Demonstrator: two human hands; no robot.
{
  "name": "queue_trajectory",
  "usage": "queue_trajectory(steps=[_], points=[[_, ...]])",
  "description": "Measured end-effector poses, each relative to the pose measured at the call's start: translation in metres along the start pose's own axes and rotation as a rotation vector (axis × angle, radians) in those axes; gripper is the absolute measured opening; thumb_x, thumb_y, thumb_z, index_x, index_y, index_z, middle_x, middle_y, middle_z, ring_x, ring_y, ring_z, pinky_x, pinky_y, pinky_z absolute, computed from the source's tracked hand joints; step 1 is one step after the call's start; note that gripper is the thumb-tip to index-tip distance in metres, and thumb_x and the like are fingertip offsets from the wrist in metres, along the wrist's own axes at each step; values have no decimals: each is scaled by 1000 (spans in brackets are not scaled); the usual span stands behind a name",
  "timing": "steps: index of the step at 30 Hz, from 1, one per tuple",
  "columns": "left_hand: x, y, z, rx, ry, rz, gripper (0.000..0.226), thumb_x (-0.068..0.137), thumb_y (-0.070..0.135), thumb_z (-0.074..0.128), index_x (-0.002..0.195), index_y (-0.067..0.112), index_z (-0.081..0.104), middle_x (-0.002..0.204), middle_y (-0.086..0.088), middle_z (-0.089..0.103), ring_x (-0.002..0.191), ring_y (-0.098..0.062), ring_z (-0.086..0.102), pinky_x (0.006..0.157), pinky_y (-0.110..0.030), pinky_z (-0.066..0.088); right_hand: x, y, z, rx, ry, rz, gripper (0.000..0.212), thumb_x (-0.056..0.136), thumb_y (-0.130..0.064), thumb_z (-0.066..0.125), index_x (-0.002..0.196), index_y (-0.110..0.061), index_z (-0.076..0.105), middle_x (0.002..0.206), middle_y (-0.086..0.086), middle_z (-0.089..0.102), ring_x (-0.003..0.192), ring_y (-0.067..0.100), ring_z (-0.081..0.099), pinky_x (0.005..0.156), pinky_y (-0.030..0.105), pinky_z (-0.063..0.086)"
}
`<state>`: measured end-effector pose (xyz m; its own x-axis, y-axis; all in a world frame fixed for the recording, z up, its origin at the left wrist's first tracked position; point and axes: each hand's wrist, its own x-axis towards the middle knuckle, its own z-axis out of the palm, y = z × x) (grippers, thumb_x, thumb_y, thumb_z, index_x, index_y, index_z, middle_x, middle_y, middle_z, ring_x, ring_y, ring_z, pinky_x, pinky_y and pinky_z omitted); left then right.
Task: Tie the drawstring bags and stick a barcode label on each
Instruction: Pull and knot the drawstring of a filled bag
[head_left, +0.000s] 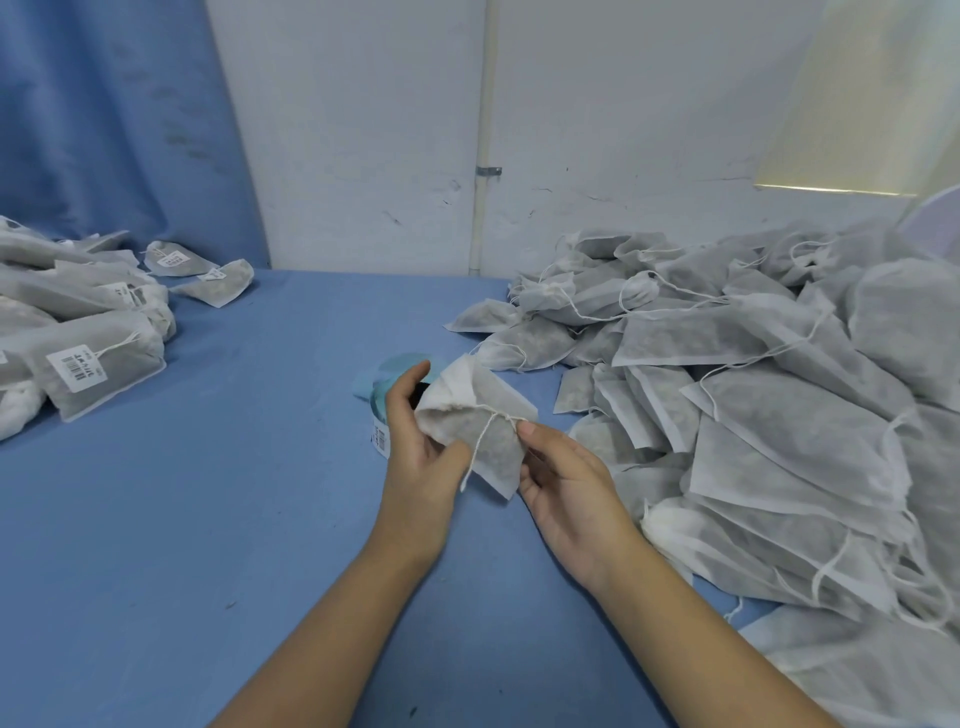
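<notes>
Both hands hold one bag over the blue table: left hand grips its side, right hand pinches its string

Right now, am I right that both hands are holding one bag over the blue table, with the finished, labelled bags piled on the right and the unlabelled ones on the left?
Not quite: the sides are swapped. The head view shows the labelled bags piled on the left and the unlabelled bags on the right. The rest holds: the left hand and right hand hold one bag over the blue table.
</notes>
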<state>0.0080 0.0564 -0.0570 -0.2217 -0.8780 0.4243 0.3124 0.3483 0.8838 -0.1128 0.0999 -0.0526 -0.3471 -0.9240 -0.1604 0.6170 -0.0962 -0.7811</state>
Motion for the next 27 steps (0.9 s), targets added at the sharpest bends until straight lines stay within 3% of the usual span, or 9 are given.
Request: queue_trajectory(steps=[2,6,9,11,16,19,22,25,27], points=[[0,-2,1,48,-23,0,76,67,21,67,131,38,29,127,-9,51,109,-18,59,92,-33,50,0,0,1,30,7,1,22,84,-6,64,103,5,66,101,15,66,91,20,58,91,31,43],[-3,-4,8,156,-6,25,96,67,23,86,135,43,21,131,21,43,113,3,54,86,-12,47,-2,-1,1,42,-1,-14,6,84,-5,63,88,-3,68,87,9,68,77,14,62,83,26,47],[-1,1,10,119,97,-16,88,63,36,79,131,40,24,131,4,49,116,-6,55,94,-18,48,-5,1,2,-50,-55,-45,6,79,-9,67,83,-5,65,80,5,70,71,10,64,69,19,52],[2,3,9,69,175,-52,77,69,32,74,129,34,27,125,-2,52,111,-10,58,91,-20,50,-7,2,4,-116,-80,-55,16,71,-13,71,83,-5,64,76,4,69,64,8,63,65,18,52],[5,8,11,-30,248,-94,62,76,16,76,126,20,40,107,8,59,85,7,63,69,-13,51,-7,2,3,-128,-77,-63,6,78,-3,69,81,-6,64,79,5,68,68,10,63,68,18,53],[6,9,13,-133,223,-201,51,60,31,81,105,16,61,94,2,71,85,-11,69,68,-21,54,-7,1,3,-137,-119,-65,12,70,-9,72,80,-6,65,82,7,68,74,12,65,69,19,54],[8,9,6,-178,183,-253,37,60,30,84,91,15,70,89,-3,74,84,-19,69,69,-27,55,-7,3,4,-152,-143,-84,26,64,-21,76,82,-7,63,82,7,68,74,13,65,67,20,54],[13,12,-4,-132,147,-157,21,79,16,73,99,18,67,94,2,72,87,-14,68,73,-25,52,-6,4,6,-91,-83,-103,24,77,-29,69,85,-10,57,77,1,68,70,16,66,62,24,54],[14,12,-10,-105,98,-113,22,75,6,71,93,18,66,85,8,72,79,-8,67,67,-19,51,-2,7,6,-114,-8,-119,14,91,-23,59,89,-10,56,83,3,67,64,17,64,59,26,54]])
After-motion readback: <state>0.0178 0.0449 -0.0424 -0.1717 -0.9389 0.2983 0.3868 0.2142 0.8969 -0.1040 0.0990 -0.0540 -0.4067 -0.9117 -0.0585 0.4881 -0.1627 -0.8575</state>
